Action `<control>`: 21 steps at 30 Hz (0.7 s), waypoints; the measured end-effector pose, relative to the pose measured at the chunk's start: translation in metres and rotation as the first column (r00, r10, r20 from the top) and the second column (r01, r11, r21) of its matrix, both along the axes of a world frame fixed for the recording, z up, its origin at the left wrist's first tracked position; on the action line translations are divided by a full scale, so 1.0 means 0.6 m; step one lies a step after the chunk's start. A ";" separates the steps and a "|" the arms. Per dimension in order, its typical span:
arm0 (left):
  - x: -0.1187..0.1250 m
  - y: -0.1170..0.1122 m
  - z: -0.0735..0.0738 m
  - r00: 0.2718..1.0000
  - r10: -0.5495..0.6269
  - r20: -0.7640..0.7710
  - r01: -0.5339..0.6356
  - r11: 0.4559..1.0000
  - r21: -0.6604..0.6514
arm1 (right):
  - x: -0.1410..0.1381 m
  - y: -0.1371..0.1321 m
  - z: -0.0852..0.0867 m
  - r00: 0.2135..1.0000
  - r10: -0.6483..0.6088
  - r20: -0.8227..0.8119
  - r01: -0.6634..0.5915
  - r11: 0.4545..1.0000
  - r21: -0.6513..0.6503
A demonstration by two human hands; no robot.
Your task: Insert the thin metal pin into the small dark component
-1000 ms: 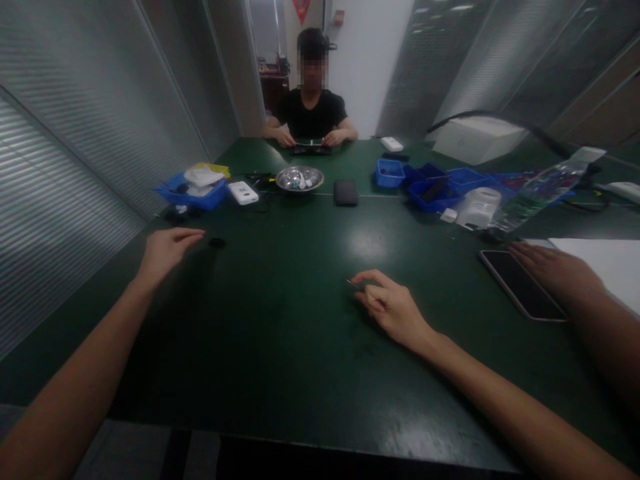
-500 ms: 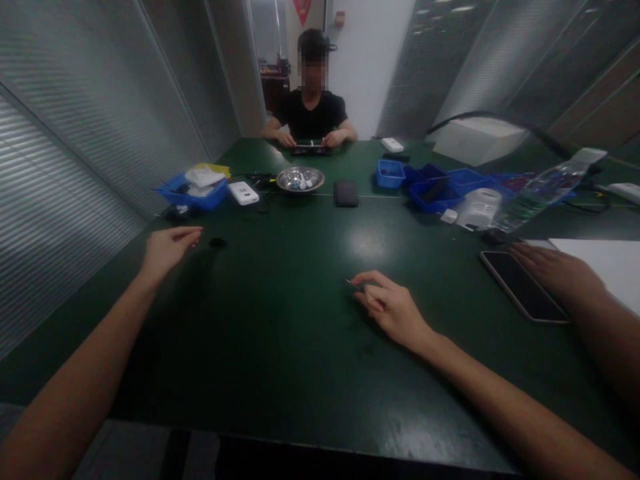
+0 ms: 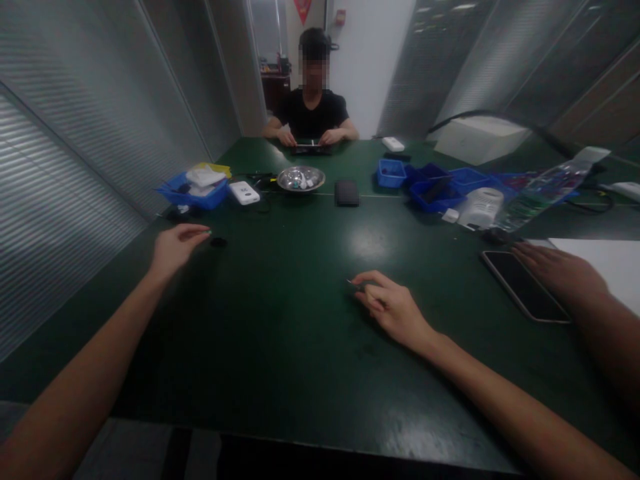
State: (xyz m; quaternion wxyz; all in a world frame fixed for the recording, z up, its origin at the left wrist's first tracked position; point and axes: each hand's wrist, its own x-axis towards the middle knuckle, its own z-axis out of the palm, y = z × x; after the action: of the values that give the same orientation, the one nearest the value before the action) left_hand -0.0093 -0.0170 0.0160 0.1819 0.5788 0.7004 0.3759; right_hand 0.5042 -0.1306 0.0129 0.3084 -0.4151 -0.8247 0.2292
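Note:
My left hand (image 3: 176, 250) is above the left part of the green table (image 3: 280, 320), thumb and fingertips pinched together. A tiny pale thing shows at its fingertips, too small to name. Just right of those fingertips lies a small black object (image 3: 219, 243). My right hand (image 3: 393, 305) is over the right middle of the table, its fingers curled in. Between its thumb and index finger is a thin, shiny, pointed piece (image 3: 351, 282), its tip toward the left; its kind is unclear.
Across the table a person (image 3: 313, 113) holds a dark flat object. Another person's hand (image 3: 563, 270) rests beside a phone (image 3: 523, 287) on the right. Farther back are a metal bowl (image 3: 287, 187), a black wallet-like item (image 3: 347, 193), blue trays (image 3: 391, 175) and a plastic bottle (image 3: 550, 187).
My left hand has moved slightly right, closer to the small black object, and a pale speck now shows at its fingertips. My right hand has stayed nearly still.

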 end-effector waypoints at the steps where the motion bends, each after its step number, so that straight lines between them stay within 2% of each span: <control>1: 0.001 0.001 -0.003 0.999 -0.013 -0.038 0.014 1.000 0.003 | -0.001 0.000 0.001 1.000 0.001 0.003 -0.001 1.000 0.000; 6: 0.002 0.008 -0.020 0.994 -0.059 -0.090 0.055 0.998 -0.043 | -0.001 0.001 -0.002 1.000 0.001 -0.005 -0.001 1.000 0.012; 9: -0.002 0.011 -0.025 0.991 -0.084 -0.109 0.083 0.996 -0.014 | -0.001 0.001 -0.004 1.000 0.002 -0.004 -0.002 1.000 0.015; 13: 0.001 0.006 -0.022 0.987 -0.068 -0.142 0.080 0.994 0.077 | -0.001 0.002 -0.001 1.000 0.005 0.012 -0.005 1.000 0.010; 18: 0.009 0.000 -0.018 0.995 -0.028 -0.093 0.030 0.999 0.023 | -0.001 0.002 0.000 1.000 0.011 0.013 -0.012 1.000 0.009; 21: 0.012 -0.002 -0.018 0.998 -0.015 -0.068 0.018 0.999 0.040 | -0.001 0.002 -0.002 1.000 0.010 0.017 -0.010 1.000 0.012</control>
State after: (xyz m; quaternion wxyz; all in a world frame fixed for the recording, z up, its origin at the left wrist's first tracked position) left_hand -0.0024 -0.0181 0.0053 0.1491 0.6005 0.6936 0.3688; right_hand 0.5036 -0.1292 0.0118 0.3028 -0.4110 -0.8306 0.2224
